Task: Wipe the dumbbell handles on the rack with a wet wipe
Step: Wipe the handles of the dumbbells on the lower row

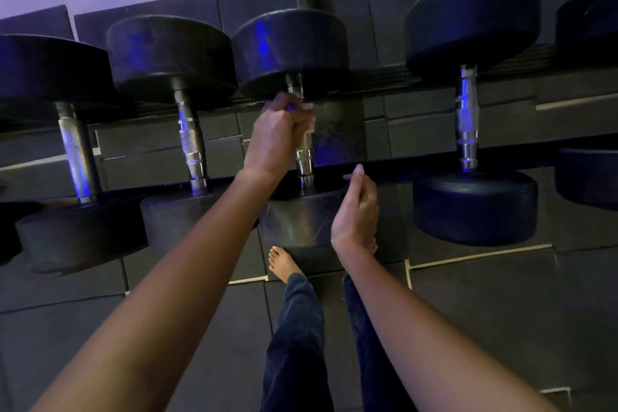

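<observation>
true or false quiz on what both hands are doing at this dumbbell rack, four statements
1. The left hand grips a dumbbell handle with a wet wipe wrapped against it. True.
2. The right hand holds a second wipe. False: it holds nothing, and its fingers are loosely curled near that dumbbell's near head.
3. The person wears shoes. False: a bare foot shows on the floor mat.
4. No hand is on the next handle to the right. True.
</observation>
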The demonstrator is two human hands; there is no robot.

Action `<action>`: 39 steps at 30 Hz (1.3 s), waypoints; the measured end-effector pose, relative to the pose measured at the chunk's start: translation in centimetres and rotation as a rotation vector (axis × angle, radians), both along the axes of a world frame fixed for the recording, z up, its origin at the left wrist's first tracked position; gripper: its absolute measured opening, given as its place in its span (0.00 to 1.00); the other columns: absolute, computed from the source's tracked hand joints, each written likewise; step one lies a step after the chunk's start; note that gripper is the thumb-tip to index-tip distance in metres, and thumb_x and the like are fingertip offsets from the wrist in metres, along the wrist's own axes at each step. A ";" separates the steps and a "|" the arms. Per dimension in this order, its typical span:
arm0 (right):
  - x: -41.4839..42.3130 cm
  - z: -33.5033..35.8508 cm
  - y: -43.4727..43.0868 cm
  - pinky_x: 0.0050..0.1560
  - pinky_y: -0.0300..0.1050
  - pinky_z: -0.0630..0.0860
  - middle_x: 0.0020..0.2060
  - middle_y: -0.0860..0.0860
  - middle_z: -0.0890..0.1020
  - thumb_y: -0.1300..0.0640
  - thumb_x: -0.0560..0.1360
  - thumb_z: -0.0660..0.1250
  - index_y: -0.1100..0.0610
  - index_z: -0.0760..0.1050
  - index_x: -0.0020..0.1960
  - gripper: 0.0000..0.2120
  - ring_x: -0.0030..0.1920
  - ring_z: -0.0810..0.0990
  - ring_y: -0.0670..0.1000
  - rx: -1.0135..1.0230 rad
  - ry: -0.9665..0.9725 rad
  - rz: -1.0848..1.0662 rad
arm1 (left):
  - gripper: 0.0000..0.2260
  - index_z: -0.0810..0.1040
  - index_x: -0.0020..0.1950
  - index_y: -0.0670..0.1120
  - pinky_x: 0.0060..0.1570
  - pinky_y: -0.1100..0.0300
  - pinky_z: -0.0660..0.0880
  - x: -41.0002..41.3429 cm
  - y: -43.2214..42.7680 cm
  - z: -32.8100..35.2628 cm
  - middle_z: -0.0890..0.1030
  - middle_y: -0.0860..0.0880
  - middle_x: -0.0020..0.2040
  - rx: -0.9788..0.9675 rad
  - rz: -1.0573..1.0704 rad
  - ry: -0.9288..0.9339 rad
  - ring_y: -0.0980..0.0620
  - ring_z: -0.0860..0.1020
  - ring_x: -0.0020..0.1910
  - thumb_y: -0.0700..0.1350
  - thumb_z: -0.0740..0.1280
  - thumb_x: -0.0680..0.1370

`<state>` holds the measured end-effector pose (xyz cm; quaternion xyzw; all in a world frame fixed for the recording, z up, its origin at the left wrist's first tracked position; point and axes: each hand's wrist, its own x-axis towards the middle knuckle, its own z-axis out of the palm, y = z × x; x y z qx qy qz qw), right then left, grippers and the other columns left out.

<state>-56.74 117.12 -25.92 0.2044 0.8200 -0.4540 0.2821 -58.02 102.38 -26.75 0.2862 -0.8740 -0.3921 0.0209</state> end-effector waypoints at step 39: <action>0.0 -0.6 0.1 0.47 0.42 0.66 0.52 0.47 0.78 0.42 0.80 0.50 0.53 0.76 0.54 0.21 0.51 0.75 0.47 -0.007 0.014 -0.038 | 0.08 0.70 0.44 0.46 0.32 0.60 0.76 1.6 -0.3 -2.1 0.80 0.51 0.27 1.097 0.614 -0.021 0.54 0.75 0.26 0.34 0.58 0.80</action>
